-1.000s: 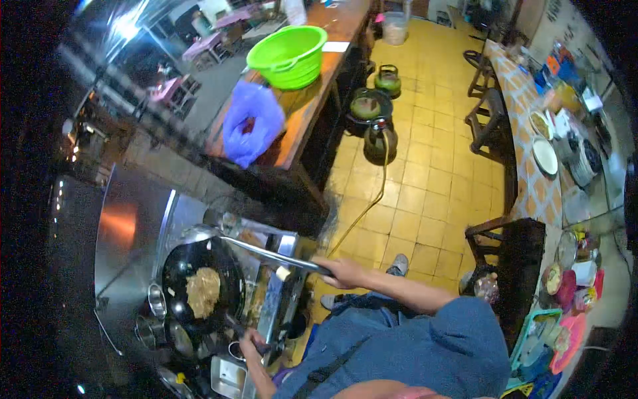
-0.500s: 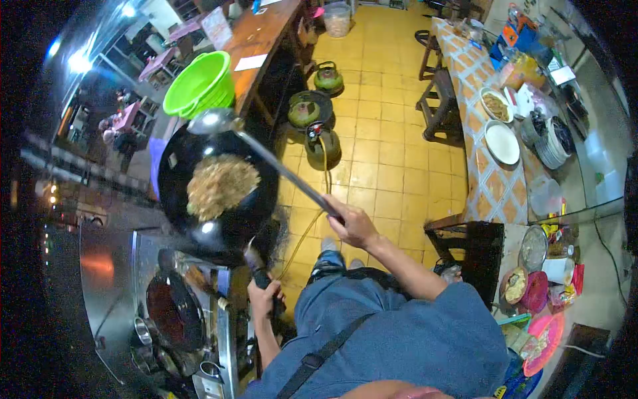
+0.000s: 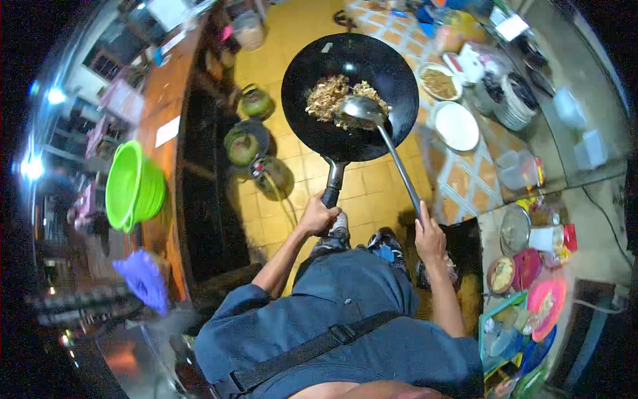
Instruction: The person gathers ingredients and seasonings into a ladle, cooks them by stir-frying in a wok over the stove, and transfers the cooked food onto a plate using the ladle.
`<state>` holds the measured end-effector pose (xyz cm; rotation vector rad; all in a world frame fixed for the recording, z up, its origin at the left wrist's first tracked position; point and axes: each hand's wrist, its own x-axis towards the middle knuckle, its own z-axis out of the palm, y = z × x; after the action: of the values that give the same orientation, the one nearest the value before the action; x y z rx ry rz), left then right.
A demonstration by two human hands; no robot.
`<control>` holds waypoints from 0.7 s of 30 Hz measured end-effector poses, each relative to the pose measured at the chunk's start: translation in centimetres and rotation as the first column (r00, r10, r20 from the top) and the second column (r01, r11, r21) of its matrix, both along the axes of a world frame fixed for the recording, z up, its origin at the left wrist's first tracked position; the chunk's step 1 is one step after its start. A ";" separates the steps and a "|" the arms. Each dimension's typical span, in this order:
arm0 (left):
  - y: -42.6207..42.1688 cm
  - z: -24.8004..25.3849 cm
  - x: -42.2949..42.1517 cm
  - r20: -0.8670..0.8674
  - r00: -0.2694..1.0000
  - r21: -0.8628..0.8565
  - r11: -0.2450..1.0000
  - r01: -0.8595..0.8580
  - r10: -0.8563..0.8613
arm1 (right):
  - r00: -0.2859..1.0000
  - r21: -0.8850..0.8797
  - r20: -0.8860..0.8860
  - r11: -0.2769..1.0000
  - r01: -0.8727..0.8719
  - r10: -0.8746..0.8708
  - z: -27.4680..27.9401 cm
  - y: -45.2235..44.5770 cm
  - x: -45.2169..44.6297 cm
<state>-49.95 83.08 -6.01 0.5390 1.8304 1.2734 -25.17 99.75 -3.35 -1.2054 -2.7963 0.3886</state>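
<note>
My left hand [image 3: 319, 216] is closed round the black handle of a dark wok [image 3: 302, 86], which hangs in the air over the yellow floor. Brown fried food [image 3: 327, 98] lies in the wok. My right hand [image 3: 430, 237] grips the end of a long metal ladle [image 3: 399, 161], whose bowl rests on the food. To the right of the wok, a white plate [image 3: 456, 126] and a bowl of brown food [image 3: 439, 83] stand on the patterned table.
Gas cylinders [image 3: 255, 103] stand on the floor beside the wooden counter [image 3: 156, 100]. A green basin [image 3: 135, 186] and a purple bag [image 3: 143, 280] are at the left. Stacked plates [image 3: 517, 103] and a pink plate [image 3: 547, 307] are at the right.
The wok has been lifted off the stove and carried right, past the counter, towards the patterned table. The ladle has moved with it, its bowl now on the food. My view has turned right.
</note>
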 end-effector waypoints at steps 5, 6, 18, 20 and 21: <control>9.7 0.1 -0.8 0.049 0.977 -0.026 0.977 0.211 -0.210 | 0.904 -0.047 -0.390 0.984 0.173 -0.177 -0.2 7.1 -0.2; 11.3 -0.1 -0.4 0.039 0.971 -0.027 0.971 0.238 -0.236 | 0.901 -0.066 -0.348 0.966 0.251 -0.258 0.0 8.9 -0.4; 27.3 -2.7 5.0 -0.232 0.945 -0.199 0.962 0.186 -0.231 | 0.913 -0.210 -0.329 0.962 0.177 -0.240 -5.1 21.6 10.5; 27.9 -3.1 5.6 -0.221 0.954 -0.226 0.963 0.150 -0.201 | 0.851 -0.162 -0.447 0.960 0.226 -0.276 -4.7 23.7 8.9; 28.0 -3.7 5.8 -0.251 0.944 -0.219 0.962 0.161 -0.215 | 0.881 -0.183 -0.339 0.942 0.282 -0.329 -5.3 24.7 8.4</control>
<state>-44.16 111.07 -9.72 0.7922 2.0474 0.9126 -16.78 124.49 -8.65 -1.4055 -2.2500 0.6940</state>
